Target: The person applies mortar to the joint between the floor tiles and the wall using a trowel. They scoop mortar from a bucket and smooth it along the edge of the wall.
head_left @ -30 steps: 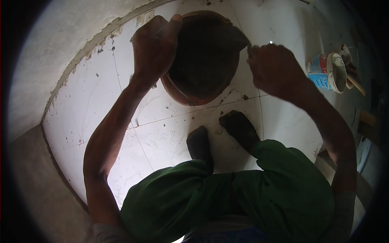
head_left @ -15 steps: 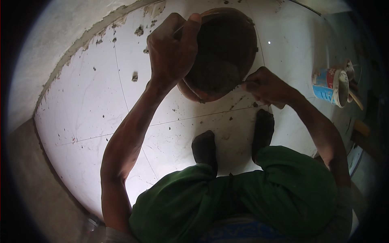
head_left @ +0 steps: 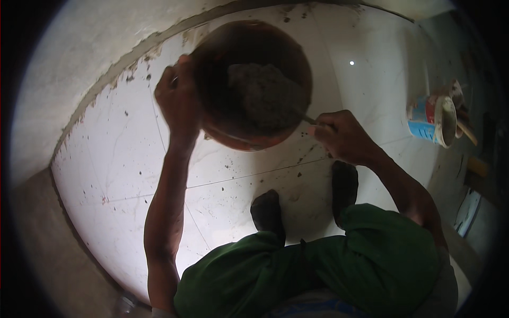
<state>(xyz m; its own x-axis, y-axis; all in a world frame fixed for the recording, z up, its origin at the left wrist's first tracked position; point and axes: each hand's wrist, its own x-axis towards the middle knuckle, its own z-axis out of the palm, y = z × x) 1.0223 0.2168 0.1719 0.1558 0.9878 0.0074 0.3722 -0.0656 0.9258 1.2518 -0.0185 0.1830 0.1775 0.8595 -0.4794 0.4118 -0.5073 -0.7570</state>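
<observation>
A round reddish-brown pan [head_left: 275, 139] with a heap of grey mortar [head_left: 262, 98] in it is held up above the white tiled floor [head_left: 127, 159]. My left hand [head_left: 177, 100] grips the pan's left rim. My right hand [head_left: 342, 137] is closed around the handle of a thin tool [head_left: 309, 120], likely a trowel, whose front end goes into the mortar at the pan's right side. My two dark feet [head_left: 268, 211] stand on the tiles below the pan.
A blue and white bucket [head_left: 435, 121] lies tipped at the right with sticks beside it. A grey plastered wall [head_left: 79, 58] curves along the top left, with mortar specks along its base. My green trousers [head_left: 328, 270] fill the bottom.
The pan has come nearer and lower in view, held by my left hand. My right hand moved from open air to the pan's right side and closed on the tool.
</observation>
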